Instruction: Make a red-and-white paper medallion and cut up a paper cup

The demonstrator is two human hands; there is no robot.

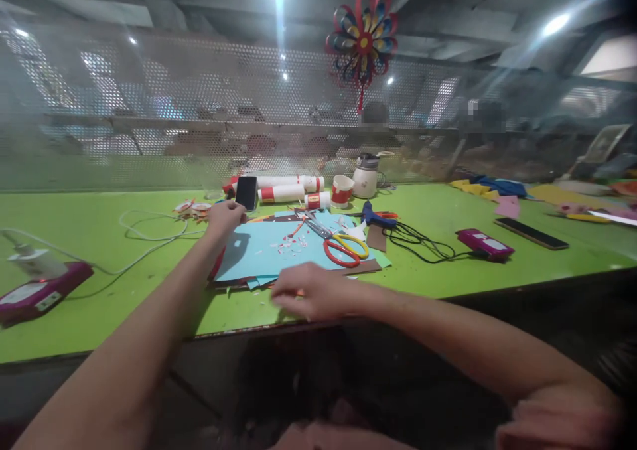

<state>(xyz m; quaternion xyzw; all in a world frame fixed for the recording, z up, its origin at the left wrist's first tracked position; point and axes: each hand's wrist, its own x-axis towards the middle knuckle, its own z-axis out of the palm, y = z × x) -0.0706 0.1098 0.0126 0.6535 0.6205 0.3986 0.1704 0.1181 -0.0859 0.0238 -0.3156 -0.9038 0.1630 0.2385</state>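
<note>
My left hand point(225, 218) reaches far across the green table point(99, 291), fingers curled, at the far left corner of a stack of blue paper sheets point(269, 251), just below a black phone point(246, 192) that stands upright. My right hand point(306, 292) rests near the table's front edge at the lower edge of the paper stack, fingers bent and blurred; whether it holds anything is unclear. Scissors with red and yellow handles point(341, 244) lie on the blue paper among small paper scraps.
Glue sticks and white tubes point(288, 190) lie behind the paper, beside a red-white cup point(342, 190) and a white pot point(366, 175). A blue glue gun point(375, 216) with a black cord, purple devices point(485, 244) point(40, 291), a second phone point(531, 233) and a paper pinwheel point(361, 38) are around.
</note>
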